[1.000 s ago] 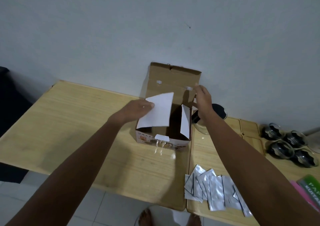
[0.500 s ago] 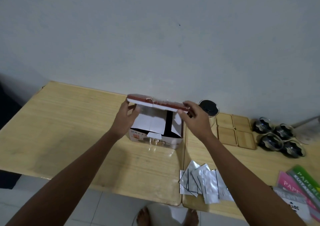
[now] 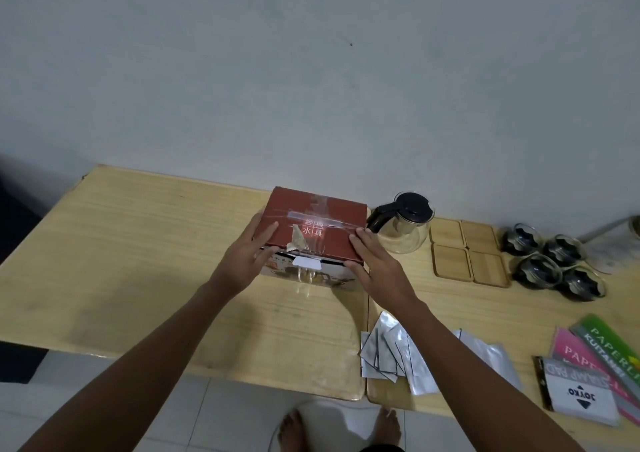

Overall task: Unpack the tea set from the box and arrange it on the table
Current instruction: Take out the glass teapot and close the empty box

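Observation:
The red-topped cardboard box (image 3: pixel 317 221) stands on the wooden table (image 3: pixel 138 244) with its lid down and strips of torn tape across the top. My left hand (image 3: pixel 247 256) clasps its front left corner, fingers on the lid. My right hand (image 3: pixel 375 264) clasps the front right corner, fingers on top and thumb on the front face. To the right of the box stands a glass teapot (image 3: pixel 403 228) with a black lid and handle. Beyond it lie several wooden coasters (image 3: pixel 467 254) and a cluster of glass cups (image 3: pixel 552 261).
Silver foil sachets (image 3: pixel 398 358) lie fanned near the front edge, partly under my right forearm. Coloured paper pads (image 3: pixel 595 365) sit at the front right. A seam between two table tops runs just right of the box. A wall stands close behind. My bare feet show below.
The upright lid flap has been folded down over the white inner flaps, so the box now shows its red top. Both hands moved from the flaps to the front corners.

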